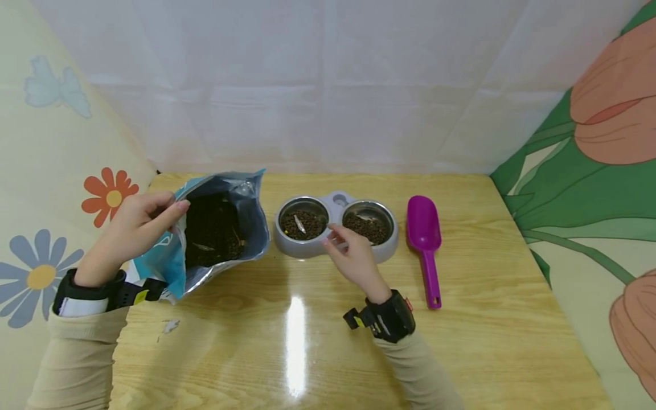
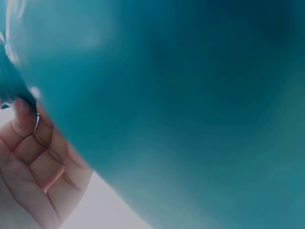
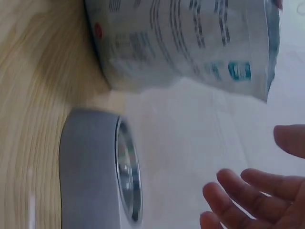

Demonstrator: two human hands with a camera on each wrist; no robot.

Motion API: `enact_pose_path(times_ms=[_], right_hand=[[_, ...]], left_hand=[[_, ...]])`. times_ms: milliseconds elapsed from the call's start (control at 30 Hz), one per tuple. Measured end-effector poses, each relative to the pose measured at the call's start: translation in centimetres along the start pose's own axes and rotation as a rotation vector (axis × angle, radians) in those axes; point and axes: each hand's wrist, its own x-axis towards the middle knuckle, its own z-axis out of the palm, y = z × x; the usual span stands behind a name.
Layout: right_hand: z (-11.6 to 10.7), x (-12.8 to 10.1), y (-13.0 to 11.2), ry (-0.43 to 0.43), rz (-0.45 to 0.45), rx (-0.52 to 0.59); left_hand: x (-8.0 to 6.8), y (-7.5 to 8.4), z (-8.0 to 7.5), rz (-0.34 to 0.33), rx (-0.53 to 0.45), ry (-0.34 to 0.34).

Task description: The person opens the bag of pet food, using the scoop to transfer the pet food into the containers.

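My left hand (image 1: 128,230) pinches the rim of an open blue-and-silver foil bag (image 1: 258,222) between thumb and fingers. Dark brown kibble (image 1: 210,233) lies inside it. In the left wrist view the bag's blue side (image 2: 181,119) fills most of the picture, beside my fingers (image 2: 47,157). My right hand (image 1: 356,259) is over the front of a grey double pet bowl (image 1: 302,249), fingers loosely bent and holding nothing. Kibble lies in both metal bowls; a slim silvery piece (image 1: 299,224) rests on the left one's. The right wrist view shows the fingers (image 3: 248,195) apart from the bowl (image 3: 90,167).
A purple scoop (image 1: 423,225) lies to the right of the bowls, its handle toward me. A small pale scrap (image 1: 171,326) is on the wooden table (image 1: 492,330) at the front left. A white cloth (image 1: 307,85) hangs behind; patterned panels stand at both sides.
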Motion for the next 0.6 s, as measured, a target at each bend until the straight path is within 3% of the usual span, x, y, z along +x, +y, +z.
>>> enact_pose_path(times_ms=[167,267,433,600], right_hand=[[1.9,0.5,-2.5,-0.153,-0.020,0.107],[2.8,0.9,-3.8,-0.201,-0.061,0.153],[4.3,1.7,-5.4,-0.246,-0.122,0.149],[5.6,1.8,-6.5,-0.318,-0.077,0.145]], left_hand=[[0.2,0.0,0.0,0.013,-0.002,0.010],[0.4,0.0,0.0,0.021,-0.011,0.011],[0.4,0.0,0.1,0.024,-0.018,0.001],[0.2,0.0,0.2,0.022,-0.022,-0.007]])
